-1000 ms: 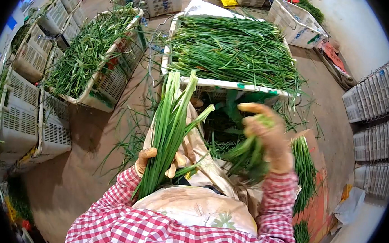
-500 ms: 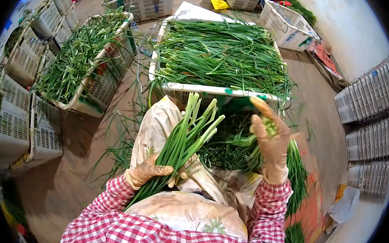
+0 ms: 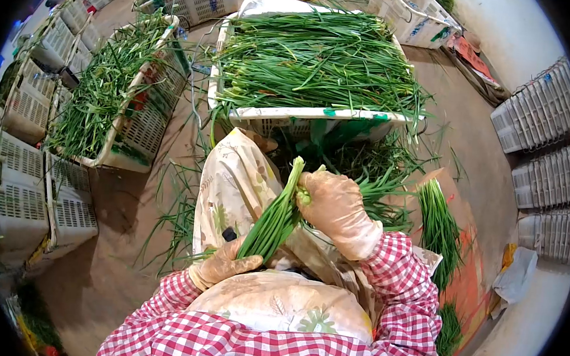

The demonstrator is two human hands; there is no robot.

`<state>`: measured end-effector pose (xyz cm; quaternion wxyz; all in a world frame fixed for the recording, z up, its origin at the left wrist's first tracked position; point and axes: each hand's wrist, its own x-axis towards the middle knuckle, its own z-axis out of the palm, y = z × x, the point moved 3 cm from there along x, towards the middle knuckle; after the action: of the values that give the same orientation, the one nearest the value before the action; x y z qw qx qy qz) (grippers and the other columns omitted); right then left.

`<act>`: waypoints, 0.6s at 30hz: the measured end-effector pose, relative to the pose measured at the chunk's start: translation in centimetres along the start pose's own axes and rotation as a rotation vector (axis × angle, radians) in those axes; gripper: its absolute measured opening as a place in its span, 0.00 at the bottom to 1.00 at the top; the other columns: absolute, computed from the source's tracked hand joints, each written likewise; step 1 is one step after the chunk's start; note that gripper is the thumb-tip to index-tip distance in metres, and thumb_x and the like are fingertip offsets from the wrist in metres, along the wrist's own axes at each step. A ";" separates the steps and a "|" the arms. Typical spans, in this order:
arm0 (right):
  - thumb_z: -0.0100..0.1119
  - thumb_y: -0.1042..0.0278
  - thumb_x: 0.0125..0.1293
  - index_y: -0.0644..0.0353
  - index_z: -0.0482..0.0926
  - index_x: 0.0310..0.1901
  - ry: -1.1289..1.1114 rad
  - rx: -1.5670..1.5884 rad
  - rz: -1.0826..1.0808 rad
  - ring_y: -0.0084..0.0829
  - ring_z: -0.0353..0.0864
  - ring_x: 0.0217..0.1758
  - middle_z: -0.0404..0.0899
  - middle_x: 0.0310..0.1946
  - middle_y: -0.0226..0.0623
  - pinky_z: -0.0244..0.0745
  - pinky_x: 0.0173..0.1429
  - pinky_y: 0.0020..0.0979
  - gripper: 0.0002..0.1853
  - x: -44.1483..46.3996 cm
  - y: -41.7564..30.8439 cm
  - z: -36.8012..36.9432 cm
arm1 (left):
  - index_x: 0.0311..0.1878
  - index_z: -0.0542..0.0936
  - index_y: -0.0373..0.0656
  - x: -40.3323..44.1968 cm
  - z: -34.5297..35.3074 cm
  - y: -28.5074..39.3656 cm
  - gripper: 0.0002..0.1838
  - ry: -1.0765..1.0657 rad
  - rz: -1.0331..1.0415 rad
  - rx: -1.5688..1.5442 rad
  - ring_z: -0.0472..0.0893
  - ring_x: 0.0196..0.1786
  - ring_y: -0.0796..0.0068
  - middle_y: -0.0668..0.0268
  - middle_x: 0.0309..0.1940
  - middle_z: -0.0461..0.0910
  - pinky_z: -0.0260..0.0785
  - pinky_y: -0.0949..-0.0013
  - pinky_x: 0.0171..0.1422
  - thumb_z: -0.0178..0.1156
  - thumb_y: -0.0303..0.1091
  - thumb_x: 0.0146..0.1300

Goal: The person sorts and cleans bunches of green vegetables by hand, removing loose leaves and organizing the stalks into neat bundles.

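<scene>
My left hand (image 3: pixel 227 264), in a thin pale glove, is closed around the lower part of a bunch of green chives (image 3: pixel 270 226) tilted up over my lap. At the bunch's top, my right hand (image 3: pixel 339 211), gloved too, is shut on more chives (image 3: pixel 305 196), whose pale ends show at its fingers. Long green leaves (image 3: pixel 386 198) spread out behind this hand; whether they belong to the chives in it I cannot tell. A patterned pale apron (image 3: pixel 232 181) covers my knees.
In front stands a white crate (image 3: pixel 316 116) heaped with chives. Another crate (image 3: pixel 114 141) of loose greens is at the left. Tied-looking chive bunches (image 3: pixel 438 232) lie at my right. Stacked crates (image 3: pixel 542 110) line the right wall.
My right hand has come down and left, from beside the large crate to the top of the bunch. The bunch's ends have drawn together. The view has shifted slightly.
</scene>
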<state>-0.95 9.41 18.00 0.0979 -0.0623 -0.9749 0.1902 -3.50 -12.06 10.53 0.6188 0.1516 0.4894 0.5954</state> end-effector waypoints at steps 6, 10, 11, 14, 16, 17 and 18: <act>0.48 0.77 0.55 0.57 0.68 0.25 0.277 -0.393 -0.121 0.29 0.70 0.18 0.66 0.16 0.35 0.66 0.22 0.32 0.04 1.6 3.2 3.3 | 0.74 0.48 0.41 0.2 1.5 1.2 0.51 -0.155 0.185 -0.569 0.77 0.56 0.67 0.59 0.66 0.65 0.73 0.63 0.60 0.69 0.44 0.55; 0.54 0.71 0.61 0.55 0.70 0.26 0.607 -0.378 -0.035 0.30 0.72 0.18 0.66 0.14 0.34 0.69 0.21 0.33 0.07 3.2 7.9 0.2 | 0.66 0.62 0.36 0.0 -0.4 -1.5 0.38 -0.074 0.132 -0.456 0.83 0.47 0.60 0.56 0.51 0.76 0.77 0.59 0.54 0.65 0.47 0.59; 0.55 0.67 0.63 0.56 0.72 0.28 0.582 -0.435 0.096 0.31 0.74 0.18 0.69 0.15 0.34 0.71 0.22 0.34 0.07 3.3 10.1 -0.7 | 0.66 0.62 0.36 -0.1 -0.6 -1.4 0.38 -0.068 0.139 -0.458 0.83 0.47 0.60 0.56 0.51 0.76 0.77 0.59 0.54 0.65 0.47 0.59; 0.57 0.59 0.66 0.62 0.77 0.40 0.378 -0.543 0.470 0.35 0.79 0.21 0.78 0.20 0.37 0.75 0.25 0.36 0.13 3.2 12.2 -4.4 | 0.63 0.65 0.35 -0.8 -0.7 -0.7 0.34 -0.043 0.085 -0.475 0.83 0.45 0.62 0.53 0.46 0.79 0.79 0.64 0.50 0.62 0.49 0.62; 0.64 0.63 0.61 0.59 0.78 0.51 0.280 -0.522 0.627 0.34 0.82 0.25 0.82 0.26 0.42 0.77 0.29 0.32 0.18 2.8 10.1 -5.5 | 0.62 0.66 0.35 -0.8 -0.7 0.3 0.33 0.012 0.128 -0.397 0.84 0.43 0.65 0.52 0.41 0.81 0.79 0.69 0.44 0.59 0.51 0.64; 0.63 0.57 0.62 0.57 0.77 0.54 0.238 -0.134 0.537 0.33 0.83 0.26 0.82 0.26 0.42 0.78 0.30 0.34 0.21 2.2 9.4 -5.0 | 0.61 0.67 0.35 -0.8 -0.5 0.5 0.36 0.105 0.132 -0.343 0.83 0.43 0.68 0.55 0.42 0.81 0.77 0.68 0.47 0.60 0.57 0.61; 0.61 0.52 0.63 0.56 0.76 0.56 0.190 0.251 0.438 0.33 0.84 0.28 0.83 0.27 0.41 0.79 0.31 0.35 0.24 1.6 8.4 -4.6 | 0.61 0.67 0.35 -0.7 -0.6 0.7 0.36 0.101 0.133 -0.345 0.83 0.43 0.68 0.55 0.42 0.81 0.77 0.68 0.47 0.60 0.57 0.61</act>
<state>-0.83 19.07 19.24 0.1522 -0.2769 -0.8934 0.3193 -4.29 -12.71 11.06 0.5697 0.0452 0.3993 0.7169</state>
